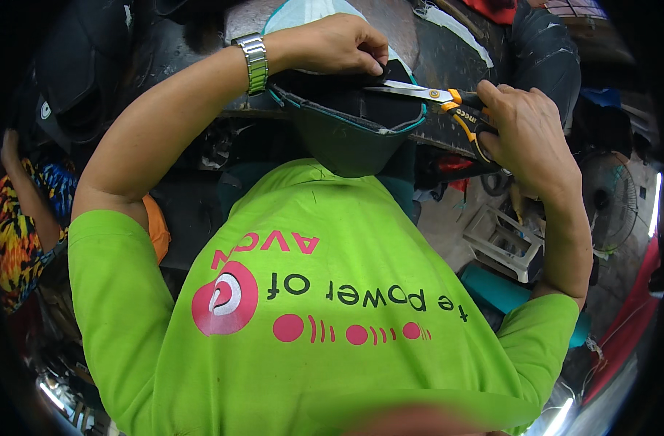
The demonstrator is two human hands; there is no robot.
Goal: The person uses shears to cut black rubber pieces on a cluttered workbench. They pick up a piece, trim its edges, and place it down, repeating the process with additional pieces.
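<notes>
I judge the upper-centre bag [339, 142] light, pliable, best held by its rim [383, 131], left hand [337, 45] pinching cloth [399, 71], right hand [528, 127] gripping scissors [433, 94].

A lime-green, short-sleeved T-shirt [364, 254] bears pink and black print [288, 328]; a silver metal-link band [253, 64] circles the left wrist [279, 52].
</notes>
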